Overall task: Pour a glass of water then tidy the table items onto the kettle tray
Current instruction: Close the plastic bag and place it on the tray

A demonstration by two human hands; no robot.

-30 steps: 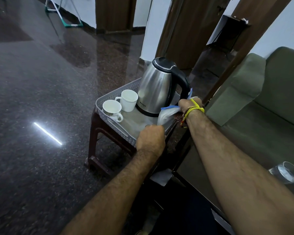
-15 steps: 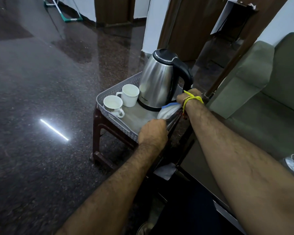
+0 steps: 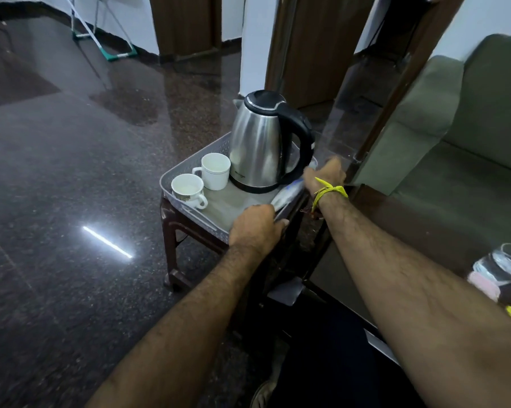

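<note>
A dark stool (image 3: pixel 172 214) on a polished floor (image 3: pixel 57 172) carries a grey tray (image 3: pixel 186 161). On the tray stand a steel kettle (image 3: pixel 258 148) at the far right corner and two white cups (image 3: pixel 216 170) (image 3: pixel 188 189) along the left edge, each just beside the next. The left hand (image 3: pixel 255 228) grasps the tray's near right corner, fingers curled over the rim. The right hand (image 3: pixel 326 173), a yellow thread (image 3: pixel 328 191) on its wrist, grips the right edge beside the kettle handle. A white-and-blue packet (image 3: pixel 286 194) lies along that edge between the hands. A glass (image 3: pixel 504 263) of water sits on the worktop (image 3: pixel 395 231) at far right.
</note>
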